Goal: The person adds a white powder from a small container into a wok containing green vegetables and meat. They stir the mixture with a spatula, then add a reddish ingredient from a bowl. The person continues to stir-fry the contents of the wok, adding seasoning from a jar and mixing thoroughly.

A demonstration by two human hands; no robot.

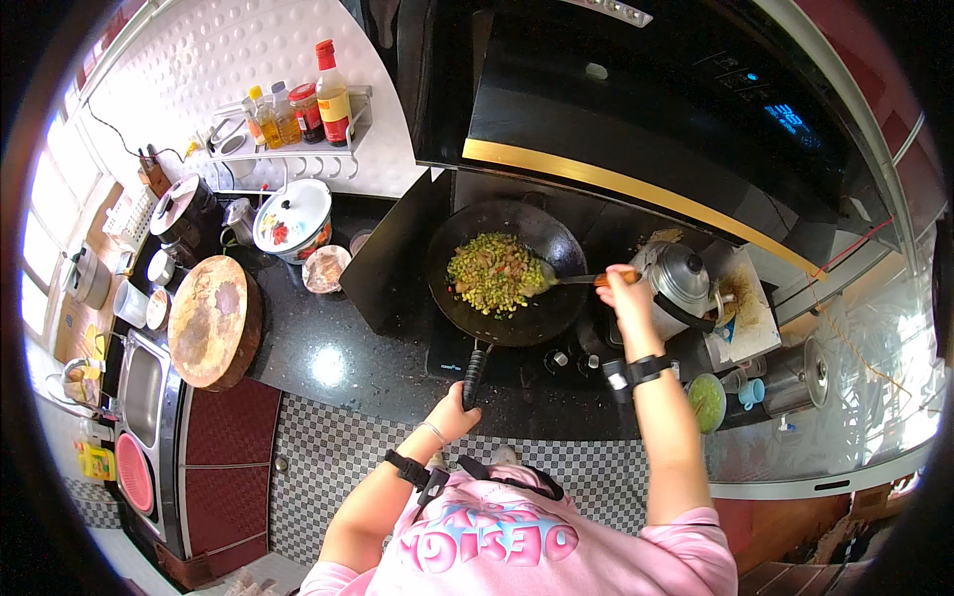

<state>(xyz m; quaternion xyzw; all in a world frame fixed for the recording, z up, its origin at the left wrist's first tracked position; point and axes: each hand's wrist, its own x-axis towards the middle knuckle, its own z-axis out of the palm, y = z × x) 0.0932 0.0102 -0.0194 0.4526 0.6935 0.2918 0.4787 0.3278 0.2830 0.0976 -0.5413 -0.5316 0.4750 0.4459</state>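
Note:
A dark wok [555,316] stands on the black gas stove [447,357] and holds a heap of chopped green vegetables with brownish pieces [496,272]. My left hand [452,417] is closed around the wok's black ribbed handle [474,372], which points toward me. In my right hand [626,294] is the orange-brown wooden handle of a metal spatula [577,280]. The spatula's blade rests at the right side of the food and is partly covered by it. Steam or glare blurs the blade's edge.
Right of the wok sits a metal kettle-like pot [674,279], near a green bowl [706,403]. A dark splash guard [391,268] rises at the wok's left. Farther left are a lidded enamel pot [294,220], a small bowl [326,268] and a round wooden chopping block [209,320]. A range hood [633,112] overhangs the stove.

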